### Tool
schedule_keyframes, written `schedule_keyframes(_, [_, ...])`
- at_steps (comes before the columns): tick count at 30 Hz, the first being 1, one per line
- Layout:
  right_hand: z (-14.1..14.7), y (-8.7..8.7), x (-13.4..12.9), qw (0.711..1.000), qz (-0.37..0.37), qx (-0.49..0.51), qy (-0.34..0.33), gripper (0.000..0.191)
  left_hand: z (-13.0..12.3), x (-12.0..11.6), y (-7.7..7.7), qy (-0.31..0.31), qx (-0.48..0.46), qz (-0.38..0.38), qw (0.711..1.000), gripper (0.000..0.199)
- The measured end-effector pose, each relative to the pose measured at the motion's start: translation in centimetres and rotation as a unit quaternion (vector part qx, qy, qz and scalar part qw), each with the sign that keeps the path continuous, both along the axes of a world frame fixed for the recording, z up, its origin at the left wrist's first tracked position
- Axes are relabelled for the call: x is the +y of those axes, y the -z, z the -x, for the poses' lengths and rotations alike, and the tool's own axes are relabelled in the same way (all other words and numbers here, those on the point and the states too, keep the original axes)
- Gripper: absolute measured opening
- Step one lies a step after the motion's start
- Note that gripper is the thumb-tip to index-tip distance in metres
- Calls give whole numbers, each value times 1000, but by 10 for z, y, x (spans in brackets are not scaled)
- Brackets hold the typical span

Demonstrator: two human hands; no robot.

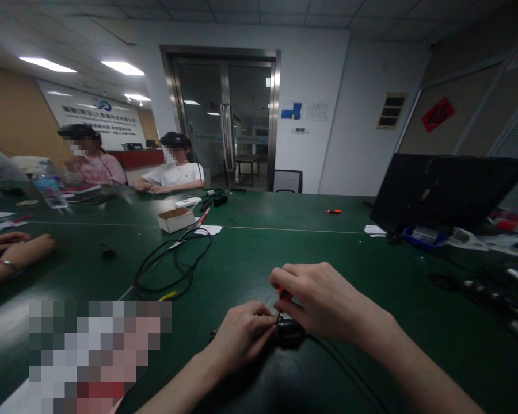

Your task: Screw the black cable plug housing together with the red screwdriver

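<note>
In the head view, my right hand (pixel 315 296) is closed around the red handle of a screwdriver (pixel 285 294). Its thin shaft points down at a small black device (pixel 290 329) on the green table. From the device's right side a black cable (pixel 341 362) runs towards the near edge. My left hand (pixel 246 330) is closed, its fingertips pinched together at the device's left end, beside the screwdriver's tip. Those fingers cover part of the device, and the exact contact point is hidden. A small dark piece shows behind my left wrist.
A coiled black cable (pixel 190 261) lies left of centre, near an open white box (pixel 175 220). Another screwdriver (pixel 334 211) rests farther back. At right stand a black monitor (pixel 444 192) and a blue tray (pixel 423 237). Another person's hands (pixel 23 250) are at left; two people sit across.
</note>
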State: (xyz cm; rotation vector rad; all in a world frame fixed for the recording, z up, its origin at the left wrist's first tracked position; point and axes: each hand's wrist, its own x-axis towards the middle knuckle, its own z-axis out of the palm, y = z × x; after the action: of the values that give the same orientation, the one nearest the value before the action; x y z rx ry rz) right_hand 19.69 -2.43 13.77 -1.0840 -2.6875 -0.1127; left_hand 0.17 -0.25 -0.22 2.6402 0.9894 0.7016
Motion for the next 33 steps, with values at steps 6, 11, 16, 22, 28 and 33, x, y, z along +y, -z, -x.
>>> schedule_keyframes(6, [0, 3, 3, 999, -33, -11, 7, 18, 0, 0, -1, -2, 15, -17, 1000, 26])
schedule_keyframes(11, [-1, -3, -3, 1000, 11, 5, -20, 11, 0, 1, 0, 3, 8, -4, 1000, 26])
schedule_keyframes(16, [0, -4, -5, 999, 35, 5, -26, 14, 1, 0, -1, 8, 3, 4, 1000, 26])
schedule_keyframes(22, [0, 0, 2, 1000, -7, -12, 9, 11, 0, 0, -2, -7, 24, -1, 1000, 23])
schedule_keyframes(28, [0, 0, 1, 1000, -24, -4, -5, 11, 1, 0, -1, -3, 18, 6, 1000, 24])
schedule_keyframes(33, [-1, -4, -5, 999, 31, 6, -27, 13, 1, 1, 0, 8, 11, 9, 1000, 26])
